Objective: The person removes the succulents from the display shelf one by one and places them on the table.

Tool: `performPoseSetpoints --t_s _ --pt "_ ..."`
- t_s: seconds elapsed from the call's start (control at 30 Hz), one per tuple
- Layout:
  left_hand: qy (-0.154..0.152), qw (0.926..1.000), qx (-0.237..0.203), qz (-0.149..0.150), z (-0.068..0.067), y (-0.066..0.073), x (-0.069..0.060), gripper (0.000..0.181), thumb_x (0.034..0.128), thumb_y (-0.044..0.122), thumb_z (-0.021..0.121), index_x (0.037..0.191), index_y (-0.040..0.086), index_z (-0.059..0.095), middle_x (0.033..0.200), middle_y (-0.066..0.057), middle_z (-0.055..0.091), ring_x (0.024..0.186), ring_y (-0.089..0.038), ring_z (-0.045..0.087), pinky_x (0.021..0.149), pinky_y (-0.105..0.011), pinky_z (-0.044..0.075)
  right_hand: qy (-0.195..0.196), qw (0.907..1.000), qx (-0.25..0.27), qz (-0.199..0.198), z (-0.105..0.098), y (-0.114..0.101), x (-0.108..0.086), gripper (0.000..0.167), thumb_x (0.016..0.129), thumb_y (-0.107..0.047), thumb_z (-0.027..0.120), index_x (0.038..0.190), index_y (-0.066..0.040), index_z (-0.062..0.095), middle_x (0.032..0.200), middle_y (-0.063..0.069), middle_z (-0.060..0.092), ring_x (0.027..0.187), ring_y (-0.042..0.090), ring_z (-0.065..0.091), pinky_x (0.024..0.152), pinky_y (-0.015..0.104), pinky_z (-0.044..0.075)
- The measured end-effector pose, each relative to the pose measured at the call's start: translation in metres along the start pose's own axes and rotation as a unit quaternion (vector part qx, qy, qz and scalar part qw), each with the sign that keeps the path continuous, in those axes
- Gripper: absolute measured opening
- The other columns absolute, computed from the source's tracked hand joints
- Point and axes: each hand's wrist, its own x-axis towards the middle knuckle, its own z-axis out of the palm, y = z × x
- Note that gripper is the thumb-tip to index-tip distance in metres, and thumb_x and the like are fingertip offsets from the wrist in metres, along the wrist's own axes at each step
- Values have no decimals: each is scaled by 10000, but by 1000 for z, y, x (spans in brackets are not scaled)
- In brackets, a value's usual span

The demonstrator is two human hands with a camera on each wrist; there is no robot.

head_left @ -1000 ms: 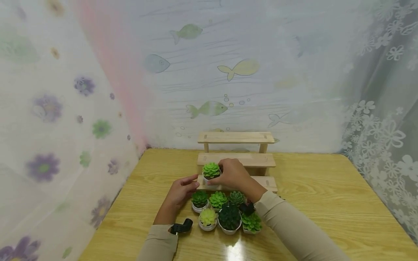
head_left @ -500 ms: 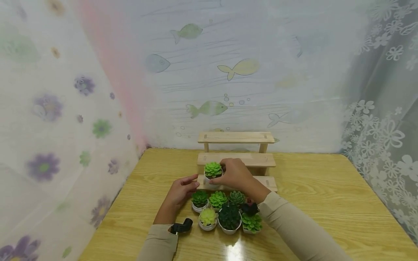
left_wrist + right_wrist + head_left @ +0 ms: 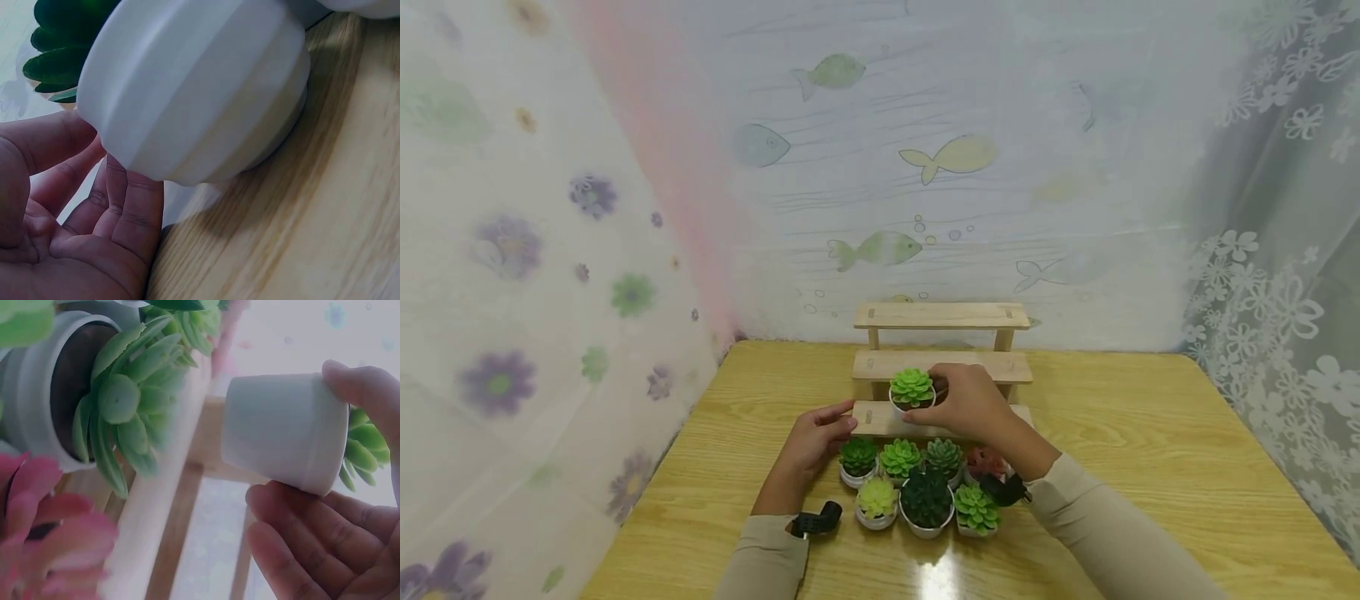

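Note:
A small white pot with a bright green succulent (image 3: 912,387) is between the thumb and fingers of my right hand (image 3: 970,402), at the lowest step of a three-tier wooden stand (image 3: 942,317). The right wrist view shows the white pot (image 3: 281,428) gripped near its rim; whether its base touches the step is unclear. My left hand (image 3: 811,440) reaches to the left end of that step, thumb and index finger extended against it. In the left wrist view, a ribbed white pot (image 3: 200,94) hides the left fingertips (image 3: 115,172) in part.
Several potted succulents stand in two rows before the stand, among them a dark green one (image 3: 927,498), a yellow-green one (image 3: 877,497) and a reddish one (image 3: 983,461) partly behind the right wrist. A printed curtain (image 3: 880,200) hangs behind the wooden table (image 3: 1150,467).
My right hand has carried the bright green succulent to the right along the lowest step. More of the reddish plant shows now. The left hand stays where it was.

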Motion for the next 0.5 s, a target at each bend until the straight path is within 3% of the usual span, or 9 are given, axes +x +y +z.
performPoseSetpoints --t_s 0.23,0.4,0.5 --pt "82 9999 -70 -58 1 1 0 472 970 37 702 1434 33 617 954 18 722 778 -100 673 690 -240 583 217 9988 -417 -138 -11 6 -14 477 721 -628 879 999 -274 722 866 -108 684 743 61 604 653 319 519" --pt "47 10000 11 -28 0 1 0 479 973 46 703 1442 33 609 962 27 724 789 -95 669 702 -236 580 275 9980 -572 -36 -17 7 -27 557 719 -669 857 1090 -270 745 991 -66 721 874 144 672 719 386 565" --pt "50 10000 33 -31 0 0 -1 480 975 70 711 1443 40 610 960 27 726 796 -93 671 711 -236 579 316 9980 -534 84 -19 8 -35 689 716 -669 859 1228 -222 746 1092 -39 737 979 192 707 790 430 595"
